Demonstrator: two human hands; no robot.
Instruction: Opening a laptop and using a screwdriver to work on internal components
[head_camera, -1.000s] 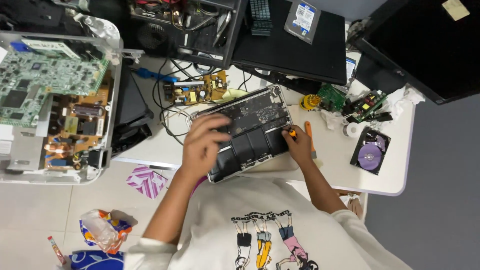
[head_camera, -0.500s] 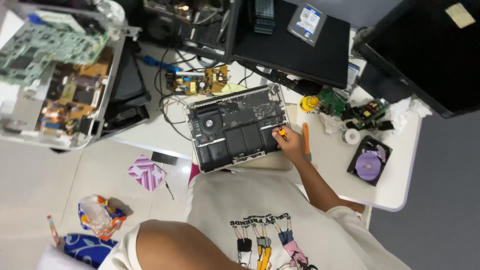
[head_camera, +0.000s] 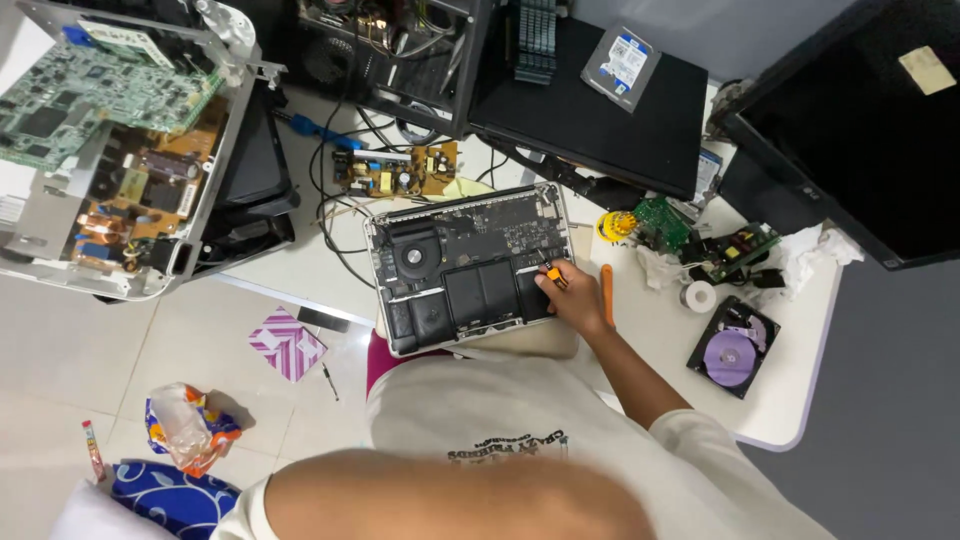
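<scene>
One hand is showing — the right hand (head_camera: 575, 297), its fingers clamped on a small orange screwdriver (head_camera: 553, 277) at the right edge of the opened laptop (head_camera: 465, 265), which is lying on the white desk (head_camera: 300, 262) — fan and black battery cells sitting inside its shell

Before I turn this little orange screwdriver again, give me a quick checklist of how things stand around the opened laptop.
1. Right hand grips the small orange screwdriver: ok.
2. Tip seated in a screw: cannot tell, too small.
3. Left hand steadying the opened silver laptop: not ok, it is off the laptop, only the bare arm shows near the bottom edge.
4. Laptop fully on the white table: not ok, its near edge overhangs.
5. Orange pry tool beside the hand, within reach: ok.
</scene>
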